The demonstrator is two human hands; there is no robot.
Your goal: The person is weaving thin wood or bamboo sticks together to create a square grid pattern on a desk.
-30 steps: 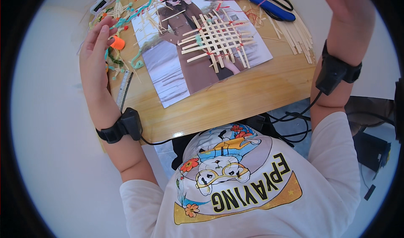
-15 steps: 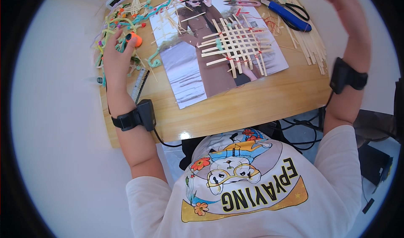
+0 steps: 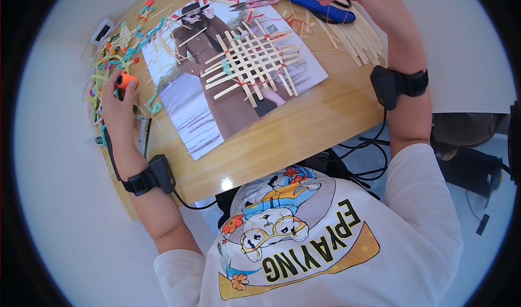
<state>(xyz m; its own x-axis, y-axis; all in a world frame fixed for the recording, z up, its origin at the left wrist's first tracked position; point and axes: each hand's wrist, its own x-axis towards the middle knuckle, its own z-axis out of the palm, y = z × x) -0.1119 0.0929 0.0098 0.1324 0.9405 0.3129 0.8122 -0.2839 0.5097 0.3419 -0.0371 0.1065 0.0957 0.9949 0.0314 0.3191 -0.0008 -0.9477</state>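
Note:
My left hand [image 3: 118, 109] is at the table's left side, its thumb and fingers closed around a small orange cylinder [image 3: 127, 80] with a dark end. Tangled coloured pipe cleaners [image 3: 101, 71] lie beside and under its fingers. Up at the far right, my right hand [image 3: 366, 0] has its fingers bent together above a blue-handled cutting tool [image 3: 320, 8]; whether something thin is between the fingertips is too small to see. Between the hands, a woven lattice of pale flat strips [image 3: 252, 60], tied with red thread at several crossings, rests on a magazine [image 3: 190, 125].
Pink thread snips [image 3: 255, 3] lie at the magazine's far edge. Loose pale strips [image 3: 361, 41] are bundled at the table's right. A clear ruler [image 3: 144, 136] lies near my left wrist, and a small white device [image 3: 102, 31] stands at the far left. Black cables [image 3: 374, 155] hang below the table edge.
The whole view has shifted, so the table sits further left in it. My right hand has come inward over the blue-handled tool. My left hand still holds the orange cylinder.

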